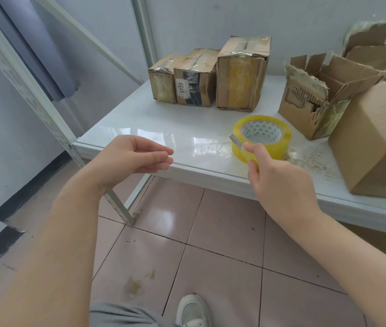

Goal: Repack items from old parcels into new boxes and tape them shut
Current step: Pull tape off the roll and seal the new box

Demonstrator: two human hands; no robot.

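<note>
A roll of yellowish clear tape lies flat on the white table, near its front edge. My right hand pinches the loose end of the tape at the roll's near side, beside a small grey tab. My left hand hovers at the table's front edge, its fingers loosely curled and holding nothing. Three taped old parcels stand in a row at the back. A torn, opened box stands to the right, and a plain new box sits at the right edge.
More torn cardboard is piled at the back right. Paper crumbs and tape scraps litter the table by the new box. A metal shelf frame rises on the left. Pink floor tiles and my shoe lie below.
</note>
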